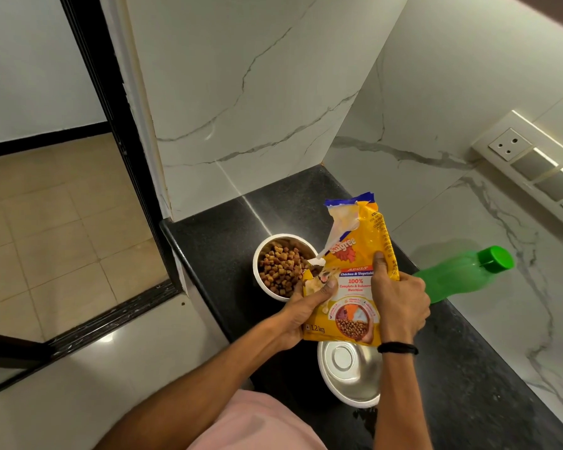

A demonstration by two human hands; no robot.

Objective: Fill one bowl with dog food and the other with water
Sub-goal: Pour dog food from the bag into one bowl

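Note:
A yellow dog food bag (pixel 355 254) with a torn-open top is held above the black counter (pixel 215 241). My left hand (pixel 306 306) grips its lower left edge, and my right hand (pixel 397 300) grips its right side, thumb on the front. Just left of the bag stands a steel bowl (pixel 281 266) holding brown kibble. Under the bag, nearer to me, a second steel bowl (pixel 348 371) holds nothing I can see. A green plastic bottle (pixel 462 271) with a green cap stands at the right against the wall.
Marble walls close the counter at the back and right, and a switch and socket panel (pixel 530 167) sits on the right wall. The counter's left edge drops to a tiled floor (pixel 46 222) beside a black door frame (pixel 111 125).

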